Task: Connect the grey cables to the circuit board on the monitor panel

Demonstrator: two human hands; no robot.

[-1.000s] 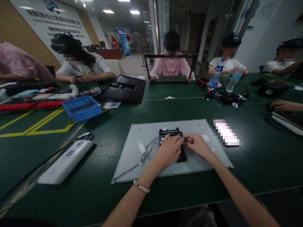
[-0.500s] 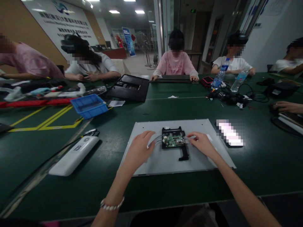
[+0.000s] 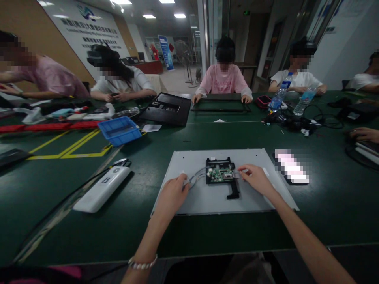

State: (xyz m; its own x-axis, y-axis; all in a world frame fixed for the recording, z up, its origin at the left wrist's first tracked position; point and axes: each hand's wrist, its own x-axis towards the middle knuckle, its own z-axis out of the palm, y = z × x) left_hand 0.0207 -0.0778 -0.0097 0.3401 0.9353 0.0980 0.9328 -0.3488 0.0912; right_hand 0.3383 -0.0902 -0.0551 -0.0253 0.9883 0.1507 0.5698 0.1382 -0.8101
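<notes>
A grey metal panel (image 3: 254,157) lies flat on the green table in front of me. At its middle sits a green circuit board (image 3: 220,173) in a black bracket (image 3: 233,191). Grey cables (image 3: 199,176) run left from the board. My left hand (image 3: 173,195) rests on the panel's left part, its fingers pinched on the cables' end. My right hand (image 3: 257,179) is at the board's right edge, fingers closed on a small flat cable there.
A white oblong device (image 3: 102,189) lies to the left, a blue bin (image 3: 120,131) behind it. A blurred phone (image 3: 291,165) lies right of the panel. Several other people sit around the table with black frames (image 3: 220,103), water bottles (image 3: 278,96) and tangled cords (image 3: 296,122).
My left hand left the circuit board, uncovering it, and moved left and down along the grey cables to their end. My right hand stayed at the board's right edge.
</notes>
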